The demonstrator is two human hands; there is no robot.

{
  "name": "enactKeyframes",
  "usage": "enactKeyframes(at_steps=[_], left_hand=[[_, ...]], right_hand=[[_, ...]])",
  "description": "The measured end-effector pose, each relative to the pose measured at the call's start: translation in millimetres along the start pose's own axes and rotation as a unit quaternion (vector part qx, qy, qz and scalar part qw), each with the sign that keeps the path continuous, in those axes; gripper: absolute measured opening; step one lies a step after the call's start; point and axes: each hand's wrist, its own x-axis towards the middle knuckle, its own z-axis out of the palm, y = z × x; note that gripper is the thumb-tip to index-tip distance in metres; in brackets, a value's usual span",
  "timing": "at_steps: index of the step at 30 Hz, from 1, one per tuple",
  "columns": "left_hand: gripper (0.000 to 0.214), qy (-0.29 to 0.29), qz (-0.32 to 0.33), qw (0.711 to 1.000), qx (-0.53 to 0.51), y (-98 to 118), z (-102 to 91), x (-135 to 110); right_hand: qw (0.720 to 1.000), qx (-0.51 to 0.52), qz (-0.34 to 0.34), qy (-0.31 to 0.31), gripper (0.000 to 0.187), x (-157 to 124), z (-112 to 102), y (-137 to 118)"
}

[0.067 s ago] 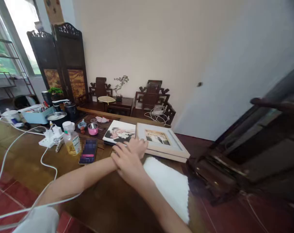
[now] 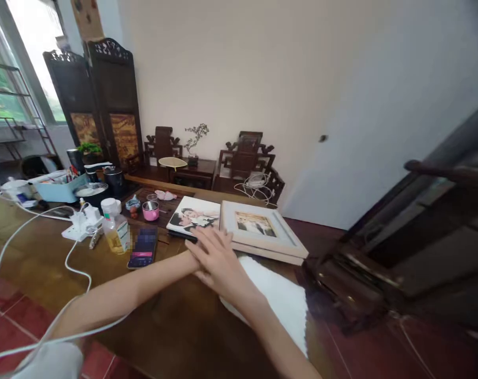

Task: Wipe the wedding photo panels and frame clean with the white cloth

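My two hands cross above the table, in front of the photo pieces. My right hand (image 2: 219,263) lies over the back of my left hand, its fingers stretched out and slightly apart. Most of my left hand (image 2: 195,259) is hidden beneath it, so its fingers cannot be made out. Just beyond the hands lies a white photo album or panel (image 2: 187,206) with a couple's picture on it. Beside it is a pale picture frame (image 2: 298,247) holding a wedding photo. A white cloth (image 2: 280,295) with a scalloped edge lies partly under my right forearm.
Left of the hands are a phone (image 2: 143,247), a bottle of yellow liquid (image 2: 115,231), a pink cup (image 2: 150,211) and a white power strip (image 2: 79,226). A white cable (image 2: 77,269) loops near my left forearm. A dark wooden chair (image 2: 361,273) stands at the right.
My right hand has slid forward from the left wrist over the back of the left hand, covering it. My left hand has drawn back slightly toward me.
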Motion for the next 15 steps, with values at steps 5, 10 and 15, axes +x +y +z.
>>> enactKeyframes(at_steps=[5,10,15], left_hand=[[0.035,0.030,-0.119,0.992,-0.016,-40.0,-9.8,11.9],[0.066,0.004,-0.261,0.963,-0.064,-101.9,-8.7,42.4],[0.066,-0.033,-0.293,0.941,-0.164,-131.3,-0.1,61.5]], right_hand=[[0.974,0.027,0.158,0.159,0.043,-75.3,1.2,42.5],[0.902,-0.047,0.385,0.188,0.039,-165.0,23.5,71.4],[0.890,-0.080,0.405,0.195,0.040,-185.1,20.8,44.4]])
